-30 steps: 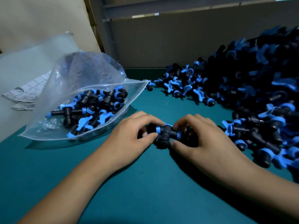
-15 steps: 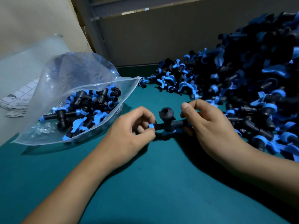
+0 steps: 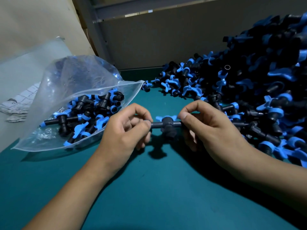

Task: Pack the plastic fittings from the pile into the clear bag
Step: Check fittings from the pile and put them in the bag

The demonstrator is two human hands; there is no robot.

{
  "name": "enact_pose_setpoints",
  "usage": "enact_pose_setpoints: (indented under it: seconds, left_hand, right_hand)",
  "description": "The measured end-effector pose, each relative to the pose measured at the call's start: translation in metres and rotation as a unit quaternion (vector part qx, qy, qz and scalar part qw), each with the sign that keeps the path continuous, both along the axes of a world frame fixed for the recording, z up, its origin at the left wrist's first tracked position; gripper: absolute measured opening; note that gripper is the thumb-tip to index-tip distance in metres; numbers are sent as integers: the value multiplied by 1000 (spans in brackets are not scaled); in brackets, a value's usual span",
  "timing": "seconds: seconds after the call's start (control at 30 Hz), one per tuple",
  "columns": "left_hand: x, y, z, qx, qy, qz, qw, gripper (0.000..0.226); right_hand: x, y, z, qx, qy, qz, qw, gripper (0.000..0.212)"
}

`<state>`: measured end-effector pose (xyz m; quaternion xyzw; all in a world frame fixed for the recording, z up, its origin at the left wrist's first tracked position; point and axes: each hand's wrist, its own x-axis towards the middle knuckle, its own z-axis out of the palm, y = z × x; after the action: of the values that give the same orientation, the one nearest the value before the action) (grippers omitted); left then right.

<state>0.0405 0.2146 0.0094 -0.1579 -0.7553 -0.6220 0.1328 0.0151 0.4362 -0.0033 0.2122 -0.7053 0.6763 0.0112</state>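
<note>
your left hand [image 3: 126, 128] and right hand [image 3: 207, 128] each pinch one end of a black fitting [image 3: 167, 125] with a blue wing handle, held level just above the green table [image 3: 149, 188] at centre. the clear bag [image 3: 79, 90], at about 10 o'clock from the fitting, lies on its side with its mouth open toward it, partly filled. the pile [image 3: 249, 90] rises at 2 o'clock, touching your right hand's far side.
</note>
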Motion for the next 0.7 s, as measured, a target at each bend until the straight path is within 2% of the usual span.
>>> enact_pose_setpoints:
  seconds: [0.13,0.2,0.27,0.37,0.5,0.6,0.7]
  left_hand:
    - [1,2,4,74,-26,20,997,17]
    - [0,0,11,133,-1,91,987,8]
    - [-1,-5,19,186,57,213,957,14]
    - [-3,-17,32,222,139,358,896,11]
    - [-5,-32,32,178,150,494,838,8]
    - [-6,-35,28,154,134,535,820,8]
    - [-5,-38,29,88,153,568,804,4]
  right_hand:
    - [4,-2,2,17,-34,27,999,23]
    - [7,-4,6,31,-39,49,998,25]
    - [9,-5,8,51,-37,49,997,25]
    - [10,-6,8,86,-22,46,995,14]
    - [13,-8,10,126,-11,58,990,15]
    - [13,-8,10,137,-3,48,989,13]
    - [12,-9,10,134,1,33,990,12]
